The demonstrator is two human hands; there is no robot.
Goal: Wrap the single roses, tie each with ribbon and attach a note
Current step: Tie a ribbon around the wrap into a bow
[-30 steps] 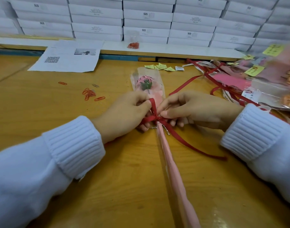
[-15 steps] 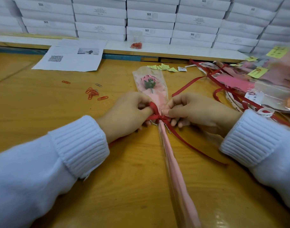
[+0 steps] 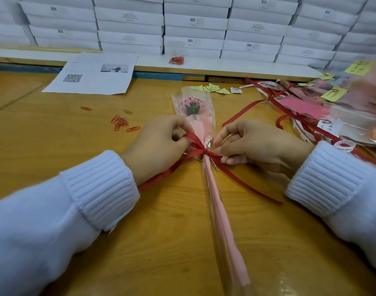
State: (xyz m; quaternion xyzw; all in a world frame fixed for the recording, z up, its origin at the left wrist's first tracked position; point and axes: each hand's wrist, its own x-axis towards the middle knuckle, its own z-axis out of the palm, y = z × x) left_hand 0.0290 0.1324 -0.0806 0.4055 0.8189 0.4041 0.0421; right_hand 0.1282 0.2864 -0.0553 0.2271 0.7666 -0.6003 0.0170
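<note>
Both hands meet at the middle of the counter (image 3: 54,142), one on each side of the wrapped rose (image 3: 195,116), which lies lengthwise with its bloom toward 12 o'clock and its long pink stem wrap running off toward 6 o'clock. Left hand (image 3: 159,144), at 9 o'clock of the knot, has its fingers curled and pinches a loop of the red ribbon (image 3: 236,178) between thumb and forefinger. Right hand (image 3: 257,144), at 3 o'clock of the knot, is loosely curled with thumb and forefinger drawn close together at the knot; whether they actually grip the ribbon there I cannot tell. One ribbon tail trails toward 4 o'clock across bare wood, the other passes under the left wrist toward 8 o'clock. Open room lies at 7 to 9 o'clock and around 5 o'clock. At 10 o'clock sit scattered orange paper clips (image 3: 119,122), with a printed sheet (image 3: 93,80) beyond them. At 2 o'clock a heap of finished roses (image 3: 342,112) with yellow notes and loose ribbon crowds the right edge, close to the right sleeve. Stacked white boxes (image 3: 193,22) wall off the far edge at 12 o'clock.
</note>
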